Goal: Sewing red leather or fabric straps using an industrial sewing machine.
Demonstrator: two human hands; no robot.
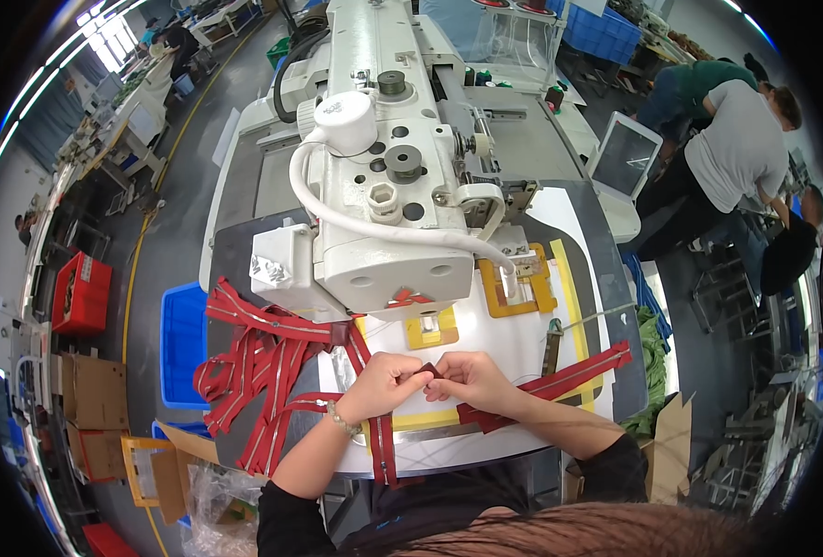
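Note:
My left hand [385, 382] and my right hand [476, 381] meet in front of the sewing machine [384, 232]. Between their fingertips they pinch a small dark red piece [432, 371], mostly covered by the fingers. Left of my hands lies a tangled heap of red zippers [268, 348] with metal teeth. One zipper [383, 446] hangs over the table's front edge beneath my left wrist. Further red zippers [560, 379] lie slantwise at the right, partly behind my right forearm. Ahead of my fingers is a yellow-framed plate [431, 328] under the machine head.
A larger yellow frame [520, 288] sits at the machine's right. Beside the table stand a blue bin [181, 343] at left and a cardboard box [671, 446] at right. A screen [623, 156] rises at the back right, near people bending over [736, 139].

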